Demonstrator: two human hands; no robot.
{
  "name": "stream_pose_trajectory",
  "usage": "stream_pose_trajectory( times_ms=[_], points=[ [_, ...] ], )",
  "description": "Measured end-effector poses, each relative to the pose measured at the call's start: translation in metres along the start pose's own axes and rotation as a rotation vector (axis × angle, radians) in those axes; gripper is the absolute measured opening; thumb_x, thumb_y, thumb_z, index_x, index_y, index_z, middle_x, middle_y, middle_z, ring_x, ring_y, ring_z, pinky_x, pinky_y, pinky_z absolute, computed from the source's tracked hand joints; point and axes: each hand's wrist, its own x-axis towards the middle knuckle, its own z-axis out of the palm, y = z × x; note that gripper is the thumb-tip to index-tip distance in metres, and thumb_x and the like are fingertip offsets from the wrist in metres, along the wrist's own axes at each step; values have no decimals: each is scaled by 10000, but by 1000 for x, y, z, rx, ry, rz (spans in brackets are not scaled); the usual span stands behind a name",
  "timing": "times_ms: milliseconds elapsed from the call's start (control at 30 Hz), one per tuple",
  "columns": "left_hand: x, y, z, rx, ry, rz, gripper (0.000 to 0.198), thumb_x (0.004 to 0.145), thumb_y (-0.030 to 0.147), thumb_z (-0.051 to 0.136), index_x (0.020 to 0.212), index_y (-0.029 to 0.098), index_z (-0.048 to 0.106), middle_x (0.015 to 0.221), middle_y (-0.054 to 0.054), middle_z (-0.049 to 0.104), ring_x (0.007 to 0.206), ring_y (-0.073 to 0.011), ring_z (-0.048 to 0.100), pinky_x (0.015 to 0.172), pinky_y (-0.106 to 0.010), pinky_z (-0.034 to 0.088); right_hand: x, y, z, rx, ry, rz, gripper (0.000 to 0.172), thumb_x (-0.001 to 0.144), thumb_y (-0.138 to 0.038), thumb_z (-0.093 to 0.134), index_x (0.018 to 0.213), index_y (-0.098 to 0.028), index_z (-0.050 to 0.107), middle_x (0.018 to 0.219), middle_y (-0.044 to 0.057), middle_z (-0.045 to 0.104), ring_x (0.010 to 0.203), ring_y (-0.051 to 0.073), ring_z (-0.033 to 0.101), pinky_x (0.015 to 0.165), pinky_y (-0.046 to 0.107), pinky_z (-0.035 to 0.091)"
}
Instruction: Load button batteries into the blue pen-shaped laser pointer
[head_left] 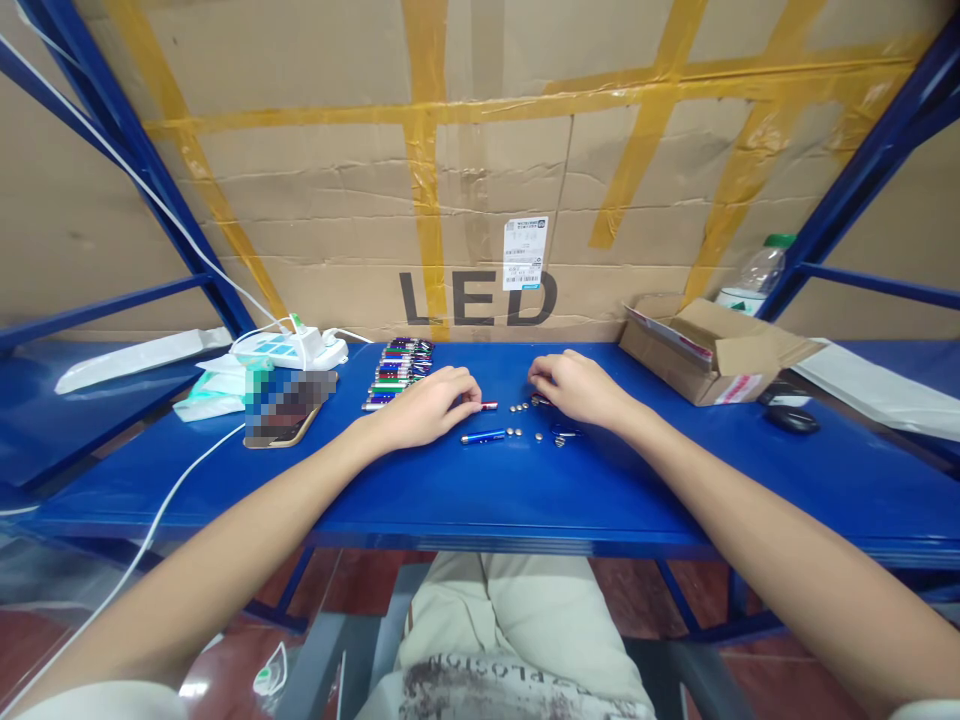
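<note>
My left hand is closed over a slim red metal tube, like a penlight body, lying low over the blue table. Across from it, my right hand has its fingers bent together at a small dark piece, mostly hidden under them. Small silver button cells lie in a short row between the hands. Nearer to me rests a blue penlight tube, with more button cells at its right end. A blue end piece with a cord or clip lies below my right hand.
Several coloured penlights lie side by side behind my left hand. Further left are a phone, a power strip and a white cable. An open cardboard box and a black mouse are at right. A large carton stands behind.
</note>
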Motion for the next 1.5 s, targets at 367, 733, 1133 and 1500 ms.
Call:
stream_pose_trajectory(
  times_ms=[367, 733, 1133, 1500],
  points=[
    [1, -1, -1, 10, -12, 2, 263, 1145, 396, 485, 1037, 223, 652, 1096, -78, 692, 1074, -262, 626, 1002, -438, 496, -1, -6, -7, -24, 4, 65, 266, 1098, -310, 543, 1037, -235, 791, 1019, 85, 843, 999, 282, 718, 813, 336, 455],
    [0, -1, -1, 8, -11, -9, 232, 1137, 377, 521, 1057, 219, 670, 1092, -69, 686, 1071, -254, 629, 977, -418, 494, -3, -9, -10, -8, -13, 83, 265, 1093, -320, 552, 1040, -238, 799, 1030, 80, 848, 1035, 293, 741, 783, 336, 452],
    [0, -1, -1, 16, -12, -10, 237, 1137, 390, 522, 1068, 221, 672, 1093, -66, 684, 1071, -251, 631, 975, -420, 496, -4, -11, -12, -2, -16, 103, 261, 1095, -323, 563, 1024, -237, 799, 1029, 83, 850, 1031, 293, 750, 765, 339, 451],
    [0, -1, -1, 13, 0, 1, 240, 1133, 388, 519, 1056, 217, 669, 1085, -68, 691, 1069, -253, 637, 970, -424, 503, -3, -7, -9, -10, -1, 93, 233, 1079, -272, 557, 1062, -238, 787, 1090, 88, 845, 1040, 287, 748, 778, 334, 442]
  ],
)
